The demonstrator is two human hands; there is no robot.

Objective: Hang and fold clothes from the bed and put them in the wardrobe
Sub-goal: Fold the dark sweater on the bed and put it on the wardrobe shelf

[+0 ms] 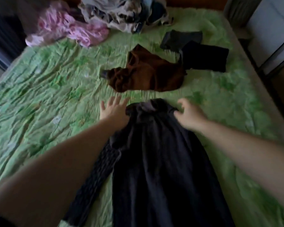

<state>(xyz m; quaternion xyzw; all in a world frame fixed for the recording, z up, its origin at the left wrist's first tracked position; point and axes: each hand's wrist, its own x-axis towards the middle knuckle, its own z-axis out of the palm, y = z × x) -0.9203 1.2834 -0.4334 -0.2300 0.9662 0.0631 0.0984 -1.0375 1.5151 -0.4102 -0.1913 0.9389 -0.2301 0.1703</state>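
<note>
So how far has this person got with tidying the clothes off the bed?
Early on, it seems. Two dark folded pieces already lie on the green bedspread. In hand: a dark shirt spread flat, the right hand pinching its collar end, the left hand open beside it. Left: a crumpled brown garment, a pink one and a mixed heap. No wardrobe shows.

single head cam, looks forward and down, close over bed (56,89); forearms enter from bottom edge.
</note>
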